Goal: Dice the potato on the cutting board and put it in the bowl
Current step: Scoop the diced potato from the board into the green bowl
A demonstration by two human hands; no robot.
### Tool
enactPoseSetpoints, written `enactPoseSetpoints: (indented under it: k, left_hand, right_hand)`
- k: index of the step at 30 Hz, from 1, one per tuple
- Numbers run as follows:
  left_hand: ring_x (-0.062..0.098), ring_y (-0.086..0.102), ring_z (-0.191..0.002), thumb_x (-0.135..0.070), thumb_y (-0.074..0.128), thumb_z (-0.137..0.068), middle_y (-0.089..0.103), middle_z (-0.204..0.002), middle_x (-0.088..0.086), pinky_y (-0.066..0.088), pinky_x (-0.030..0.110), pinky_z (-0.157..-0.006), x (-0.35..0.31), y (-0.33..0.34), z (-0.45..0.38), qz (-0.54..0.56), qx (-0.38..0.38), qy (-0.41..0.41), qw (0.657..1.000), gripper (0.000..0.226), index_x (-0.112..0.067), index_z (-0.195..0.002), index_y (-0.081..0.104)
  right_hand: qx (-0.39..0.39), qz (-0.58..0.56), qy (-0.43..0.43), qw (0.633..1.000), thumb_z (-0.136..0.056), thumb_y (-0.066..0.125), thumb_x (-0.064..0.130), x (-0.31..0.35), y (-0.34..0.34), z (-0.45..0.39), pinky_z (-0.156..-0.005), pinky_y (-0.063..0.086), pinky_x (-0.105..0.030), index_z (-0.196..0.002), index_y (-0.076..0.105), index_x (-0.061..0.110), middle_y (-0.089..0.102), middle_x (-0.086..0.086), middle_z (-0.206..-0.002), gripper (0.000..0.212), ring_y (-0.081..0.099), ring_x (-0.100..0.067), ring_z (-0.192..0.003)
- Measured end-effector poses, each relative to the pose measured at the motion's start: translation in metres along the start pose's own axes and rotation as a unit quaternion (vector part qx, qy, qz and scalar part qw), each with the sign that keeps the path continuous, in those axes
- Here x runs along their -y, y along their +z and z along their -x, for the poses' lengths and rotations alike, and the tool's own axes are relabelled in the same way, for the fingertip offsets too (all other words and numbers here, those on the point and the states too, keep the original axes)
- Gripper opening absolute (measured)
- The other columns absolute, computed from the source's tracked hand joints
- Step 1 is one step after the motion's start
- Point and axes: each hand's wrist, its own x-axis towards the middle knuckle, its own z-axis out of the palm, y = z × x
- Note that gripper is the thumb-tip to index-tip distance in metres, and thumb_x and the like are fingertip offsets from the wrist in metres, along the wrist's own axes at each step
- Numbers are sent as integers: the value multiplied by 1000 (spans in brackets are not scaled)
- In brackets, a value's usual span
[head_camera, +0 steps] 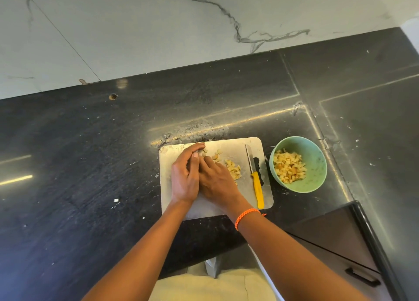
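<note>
Potato dice [233,171] lie loose on the cutting board [226,147], just right of both cupped hands. Left hand [184,176] and right hand [216,179] touch, fingers curved over pieces; whether they grip any, I cannot tell. Bowl [317,162] sits right, nearer the right hand

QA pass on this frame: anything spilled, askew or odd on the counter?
Small white scraps lie scattered on the black stone counter left of the pale plastic cutting board, likely off-board debris. The yellow-handled knife lies flat on the board; the green bowl stands upright.
</note>
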Motion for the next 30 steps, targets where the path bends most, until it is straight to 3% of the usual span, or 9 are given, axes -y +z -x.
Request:
enactPoseSetpoints:
  k: [3,8,13,15,18,23,26,28,30]
  left_hand:
    - [24,67,-120,-18,44,-111,73,-124,2,55,51,-102,4,-10,-5,20,-24,8,999,31,-10,-128,70]
    - [17,69,-114,-19,45,-111,74,-118,-1,57,44,-96,14,-31,-11,-51,-52,35,997,31,-9,-124,71]
    - [14,68,-112,-21,44,-111,73,-116,-3,56,38,-95,14,-30,-8,-77,-53,37,995,32,-11,-122,72]
    - [13,69,-110,-23,43,-111,74,-115,-4,57,36,-93,12,-30,-7,-84,-56,33,994,33,-11,-121,72]
    - [12,69,-106,-24,43,-111,73,-113,-3,59,40,-89,12,-29,-7,-102,-55,38,993,33,-11,-120,72]
    - [15,69,-106,-22,43,-110,72,-114,-1,58,46,-89,18,-28,-8,-128,-54,47,989,32,-11,-120,71]
    - [17,69,-107,-24,43,-110,72,-115,-3,58,48,-89,19,-27,-7,-137,-56,47,988,31,-12,-120,71]
    - [17,69,-106,-23,43,-111,72,-115,-3,58,47,-88,20,-27,-7,-141,-57,50,987,31,-13,-120,70]
    - [17,69,-106,-23,42,-111,72,-114,-3,59,48,-87,21,-27,-6,-138,-58,54,987,30,-13,-119,70]
  right_hand:
    - [-27,30,-3,999,-106,49,12,-1,-4,-1,-45,45,-30,-118,61,7,60,-10,-93,17,55,-21,-74]
    - [-1,54,17,998,-105,56,13,3,-4,6,-44,49,-29,-106,61,8,60,-8,-85,7,59,-20,-68]
    - [32,-136,169,976,-101,59,24,-1,-26,-3,-53,46,-29,-108,58,12,62,-3,-88,15,59,-18,-68]
    - [-13,-265,284,921,-103,53,31,-1,-42,-7,-54,46,-27,-102,59,17,62,4,-80,15,58,-12,-66]
    - [-84,-470,432,765,-104,54,29,-2,-61,-12,-55,46,-40,-89,60,10,59,-11,-71,25,54,-17,-60]
    - [-110,-681,491,533,-100,63,37,-6,-75,-10,-73,58,-62,-95,57,-4,62,-38,-96,42,68,-47,-84]
    - [-127,-724,475,484,-98,67,37,-10,-93,-9,-60,46,-36,-90,65,13,58,-19,-81,26,54,-27,-67]
    - [-155,-725,463,485,-99,66,33,-21,-108,-6,-53,39,-30,-91,65,17,58,-7,-78,18,48,-19,-61]
    - [-206,-675,482,519,-101,63,27,-39,-124,1,-45,40,-23,-94,65,16,61,-2,-76,13,51,-13,-56]
